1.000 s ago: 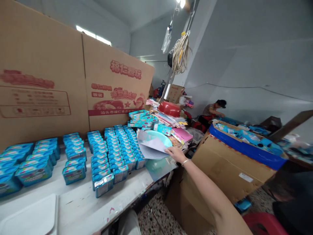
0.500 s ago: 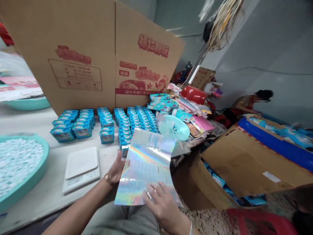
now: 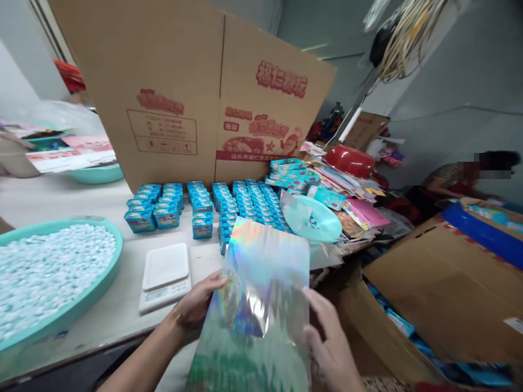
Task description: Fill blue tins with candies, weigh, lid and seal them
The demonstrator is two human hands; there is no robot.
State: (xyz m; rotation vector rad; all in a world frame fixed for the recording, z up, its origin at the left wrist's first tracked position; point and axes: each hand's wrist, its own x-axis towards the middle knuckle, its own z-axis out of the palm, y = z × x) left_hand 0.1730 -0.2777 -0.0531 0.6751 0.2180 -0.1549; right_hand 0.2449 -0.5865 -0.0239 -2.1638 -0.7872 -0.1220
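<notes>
A shiny holographic sheet (image 3: pixel 265 272) is held up above my lap, with rainbow glare on its upper part and green reflections lower down. My left hand (image 3: pixel 200 299) grips its left edge, thumb on the front and the other fingers hidden behind. At the right edge, my right hand (image 3: pixel 330 343) has its fingers bent around the border, slightly blurred. Just beyond the sheet, several rows of small blue packs (image 3: pixel 253 201) stand on the white table (image 3: pixel 163 332). A white kitchen scale (image 3: pixel 166 275) lies left of my left hand.
A turquoise basin (image 3: pixel 116 256) of pale candies is at the left. Behind the packs stands a large cardboard box (image 3: pixel 171 65). A turquoise bowl (image 3: pixel 327 220) and a red tray (image 3: pixel 349 160) sit among papers. Open cartons (image 3: pixel 429 294) are at the right; another person (image 3: pixel 449 177) is beyond.
My right hand has moved from the sheet's lower face to its right edge. The sheet has come nearer and more upright. The view has turned left.
</notes>
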